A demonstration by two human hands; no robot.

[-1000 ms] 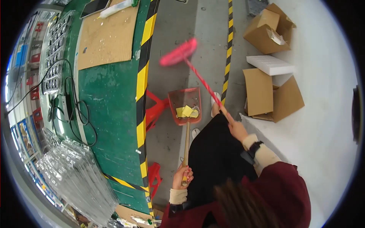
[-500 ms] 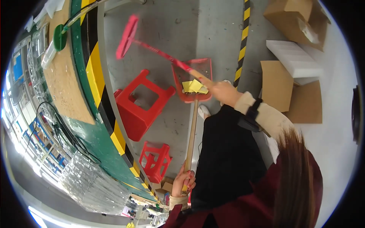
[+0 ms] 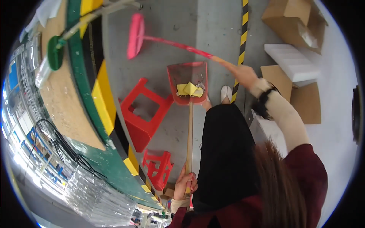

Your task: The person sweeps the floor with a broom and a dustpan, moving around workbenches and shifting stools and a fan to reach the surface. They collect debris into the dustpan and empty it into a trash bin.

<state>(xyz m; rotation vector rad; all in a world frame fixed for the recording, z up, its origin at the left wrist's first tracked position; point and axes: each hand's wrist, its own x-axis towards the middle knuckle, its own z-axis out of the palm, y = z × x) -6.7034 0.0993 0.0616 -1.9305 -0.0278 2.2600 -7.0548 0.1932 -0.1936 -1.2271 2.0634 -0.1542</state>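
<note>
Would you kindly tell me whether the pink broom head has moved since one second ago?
Yes: the pink broom head has moved to the left, farther away from the yellow-and-black floor tape.

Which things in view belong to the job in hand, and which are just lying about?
In use:
- pink broom, in the right hand
- red dustpan, its handle in the left hand
- yellow scraps, in the dustpan

Lying about:
- larger red stool
- smaller red stool
- open cardboard box
- white foam block
</note>
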